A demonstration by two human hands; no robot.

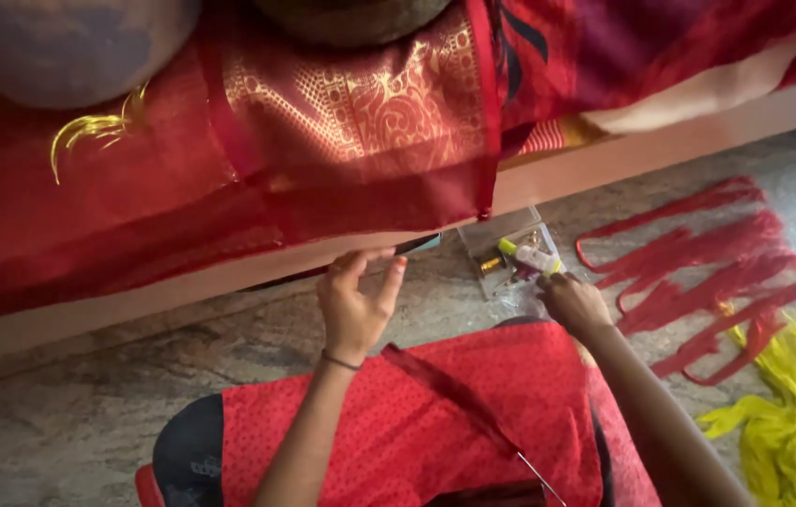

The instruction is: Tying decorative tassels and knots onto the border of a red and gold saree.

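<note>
Head view: your left hand [353, 302] hovers with fingers spread, empty, below the red gold-patterned fabric's [323, 141] hanging edge. Your right hand [571, 302] reaches into a clear plastic box [503, 246], closed on a white tube [531, 257], beside red tassel threads [708, 268].

My left hand [355, 302] is raised with fingers loosely spread, thumb and forefinger just under the hanging edge of the red sari cloth [323, 169] with gold patterning. My right hand [571, 302] reaches into a small clear plastic box [501, 246] on the stone floor [88, 404], fingers around a white-and-yellow tube [531, 256]. Beyond my right hand lie red tassel threads [698, 263] and yellow threads [778, 404].
</note>
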